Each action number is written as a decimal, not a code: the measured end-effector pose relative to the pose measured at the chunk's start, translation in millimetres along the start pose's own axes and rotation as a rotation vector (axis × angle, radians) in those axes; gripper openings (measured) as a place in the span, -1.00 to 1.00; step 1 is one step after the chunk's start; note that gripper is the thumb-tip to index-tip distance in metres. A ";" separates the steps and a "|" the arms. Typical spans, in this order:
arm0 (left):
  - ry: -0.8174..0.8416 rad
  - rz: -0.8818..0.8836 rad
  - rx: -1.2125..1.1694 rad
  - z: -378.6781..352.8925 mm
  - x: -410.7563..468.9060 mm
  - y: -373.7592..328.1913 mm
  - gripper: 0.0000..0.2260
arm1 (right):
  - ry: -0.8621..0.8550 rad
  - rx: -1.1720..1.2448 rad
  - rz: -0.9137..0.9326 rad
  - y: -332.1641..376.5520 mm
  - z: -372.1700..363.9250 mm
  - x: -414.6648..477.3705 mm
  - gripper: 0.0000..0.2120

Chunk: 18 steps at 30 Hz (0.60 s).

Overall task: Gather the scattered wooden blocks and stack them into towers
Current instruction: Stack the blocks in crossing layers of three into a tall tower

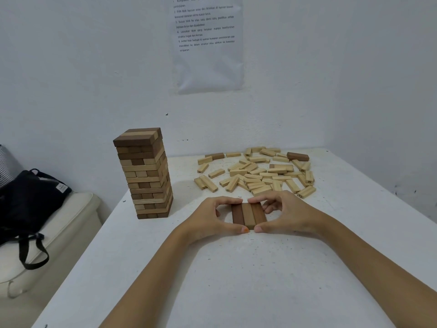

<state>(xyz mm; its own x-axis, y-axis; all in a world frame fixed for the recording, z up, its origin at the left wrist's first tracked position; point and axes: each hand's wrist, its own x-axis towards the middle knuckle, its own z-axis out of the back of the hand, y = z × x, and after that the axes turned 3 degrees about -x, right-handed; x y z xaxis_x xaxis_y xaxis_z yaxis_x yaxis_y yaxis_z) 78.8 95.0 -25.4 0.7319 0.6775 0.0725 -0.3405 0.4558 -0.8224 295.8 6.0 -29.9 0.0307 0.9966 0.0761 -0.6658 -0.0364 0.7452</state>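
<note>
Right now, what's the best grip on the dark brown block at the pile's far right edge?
Pinch the dark brown block across its long sides at mid-length, from above: it lies flat at the pile's far edge, top and long faces exposed.

taking the flat row of three brown wooden blocks (248,215) as the dial's centre: the left hand (212,217) closes off 9 o'clock and the right hand (287,214) closes off 3 o'clock, both gripping the row. at 10 o'clock the tall tower of stacked wooden blocks (145,178) stands near the left edge of the white speckled table (236,268). from 12 to 2 o'clock the scattered heap of pale wooden blocks (257,174) covers the far end, with the white wall (307,91) behind it. a bare lane runs at 11 o'clock between tower and heap. bare tabletop lies at 6 o'clock between the forearms, and at 4 o'clock beyond the right forearm.
</note>
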 end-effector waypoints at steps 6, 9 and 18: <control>-0.008 0.000 0.007 -0.2 1.0 2.0 -0.40 | 0.002 -0.035 0.021 -1.0 -0.9 1.2 -0.42; -0.006 0.004 0.007 0.1 1.0 2.2 -0.40 | 0.006 -0.027 0.022 -0.9 -1.5 1.7 -0.42; -0.014 0.004 0.001 0.4 -0.5 2.3 -0.35 | 0.007 -0.037 0.075 -2.4 -3.5 4.3 -0.45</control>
<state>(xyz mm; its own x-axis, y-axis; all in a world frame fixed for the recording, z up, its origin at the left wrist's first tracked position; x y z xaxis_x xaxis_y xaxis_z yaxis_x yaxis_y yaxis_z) 77.4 95.9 -27.1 0.7221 0.6875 0.0766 -0.3444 0.4534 -0.8221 294.8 10.6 -33.7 -0.0251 0.9917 0.1264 -0.6935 -0.1083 0.7123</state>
